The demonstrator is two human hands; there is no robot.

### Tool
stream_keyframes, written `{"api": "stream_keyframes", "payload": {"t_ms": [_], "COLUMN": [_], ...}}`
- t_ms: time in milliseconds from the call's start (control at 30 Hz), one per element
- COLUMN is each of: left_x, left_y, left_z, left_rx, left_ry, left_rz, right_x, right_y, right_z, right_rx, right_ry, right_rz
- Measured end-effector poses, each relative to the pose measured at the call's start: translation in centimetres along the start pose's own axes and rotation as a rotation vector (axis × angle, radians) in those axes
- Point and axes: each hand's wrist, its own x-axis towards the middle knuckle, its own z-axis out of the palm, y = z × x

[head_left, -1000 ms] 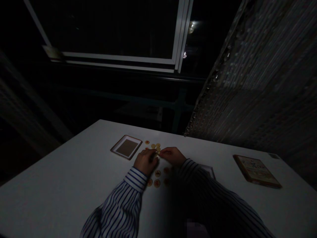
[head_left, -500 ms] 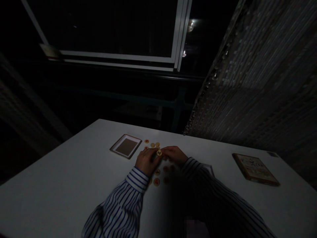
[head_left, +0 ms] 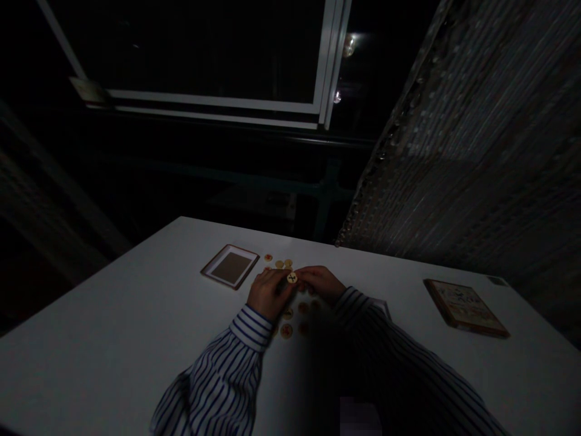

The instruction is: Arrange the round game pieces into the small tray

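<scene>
A round pale xiangqi piece (head_left: 292, 278) with a black character faces me, raised between my two hands. My left hand (head_left: 267, 293) is closed, its thumb and fingers gripping the piece from the left. From the right, the fingertips of my right hand (head_left: 320, 282) pinch the same piece; whether more pieces lie behind it is hidden. Several loose pieces lie around my hands. Beyond them are plain-faced pieces (head_left: 279, 264) and a red-marked one (head_left: 268, 257). Nearer to me are a red-marked piece (head_left: 286, 330) and a black-marked one (head_left: 287, 313). Shadow dims others beneath my right wrist.
An open shallow box (head_left: 229, 266) with a brown bottom sits left of the pieces. At the right lies a flat box (head_left: 466, 307) with a printed cover. The white table (head_left: 136, 315) ends before a dark window; a bead curtain (head_left: 436, 181) hangs at right.
The view has tilted very slightly, so everything sits a few pixels higher. Both hands keep their hold on the xiangqi piece in the same place.
</scene>
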Motion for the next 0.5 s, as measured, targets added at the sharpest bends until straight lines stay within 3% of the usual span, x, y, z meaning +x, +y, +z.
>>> {"api": "stream_keyframes", "payload": {"t_ms": [267, 500], "left_x": [0.18, 0.10], "left_y": [0.49, 0.46], "left_z": [-0.59, -0.66], "left_rx": [-0.004, 0.086], "left_ry": [-0.054, -0.149], "left_rz": [-0.013, -0.117], "right_x": [-0.01, -0.17], "right_y": [0.17, -0.62], "right_z": [-0.20, -0.80], "right_rx": [-0.006, 0.008], "right_ry": [0.011, 0.173], "right_rz": [0.017, -0.007]}}
